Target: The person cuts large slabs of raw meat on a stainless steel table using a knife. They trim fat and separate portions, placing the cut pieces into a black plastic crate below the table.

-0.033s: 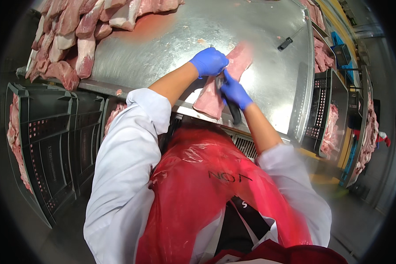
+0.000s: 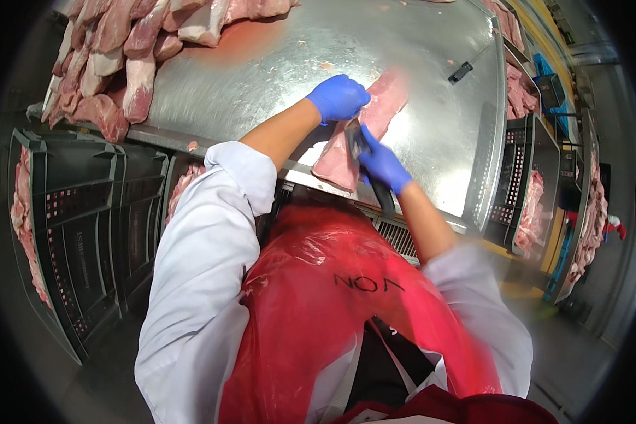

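A long pale-pink piece of meat (image 2: 338, 161), like a loin, lies slanting across the steel table near its front edge. In a blue glove, my left hand (image 2: 338, 97) is closed at the upper left side of the meat; what its fingers pinch is hidden. My right hand (image 2: 385, 164), also gloved in blue, grips a black-handled trimming tool (image 2: 355, 140). Its dark head rests against the right part of the meat, below my left hand, while the handle end sticks out toward me. The tool's exact kind is not clear.
The steel table (image 2: 254, 85) carries a heap of meat pieces (image 2: 140, 78) at far left and a black-handled knife (image 2: 461, 72) at right. Dark crates (image 2: 81, 212) with meat stand at left; more crates (image 2: 510, 169) with meat line the right side.
My right hand and the tool have shifted a little toward me and to the right along the meat. My left hand has stayed almost in place, still closed.
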`<action>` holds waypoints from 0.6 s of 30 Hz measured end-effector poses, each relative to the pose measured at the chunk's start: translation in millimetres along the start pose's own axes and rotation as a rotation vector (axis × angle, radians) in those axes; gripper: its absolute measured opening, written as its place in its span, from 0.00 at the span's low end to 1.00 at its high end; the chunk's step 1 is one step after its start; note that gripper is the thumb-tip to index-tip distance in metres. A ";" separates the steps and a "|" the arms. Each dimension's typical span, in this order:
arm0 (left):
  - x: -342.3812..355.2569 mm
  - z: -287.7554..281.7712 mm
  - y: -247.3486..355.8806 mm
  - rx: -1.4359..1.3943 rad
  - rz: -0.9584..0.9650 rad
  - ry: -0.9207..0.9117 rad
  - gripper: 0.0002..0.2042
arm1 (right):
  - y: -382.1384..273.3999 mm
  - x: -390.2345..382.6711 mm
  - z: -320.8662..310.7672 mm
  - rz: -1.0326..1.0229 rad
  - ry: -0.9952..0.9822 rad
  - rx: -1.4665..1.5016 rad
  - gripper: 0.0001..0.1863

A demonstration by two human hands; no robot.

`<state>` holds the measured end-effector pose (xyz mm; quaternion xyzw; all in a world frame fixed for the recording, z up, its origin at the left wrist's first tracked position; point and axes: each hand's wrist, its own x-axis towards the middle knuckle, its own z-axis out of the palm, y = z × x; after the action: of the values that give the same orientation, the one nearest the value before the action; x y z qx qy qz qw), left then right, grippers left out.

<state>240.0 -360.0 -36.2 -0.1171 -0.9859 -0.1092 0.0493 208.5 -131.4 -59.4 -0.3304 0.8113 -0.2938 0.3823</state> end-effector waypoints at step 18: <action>-8.3 -67.7 59.5 -0.025 0.076 0.147 0.05 | -20.1 -5.8 -27.9 0.151 -0.174 0.172 0.42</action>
<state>267.3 -320.8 40.6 -0.1465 -0.9730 -0.1278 0.1243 194.8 -133.0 -27.3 -0.2587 0.7695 -0.3031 0.4991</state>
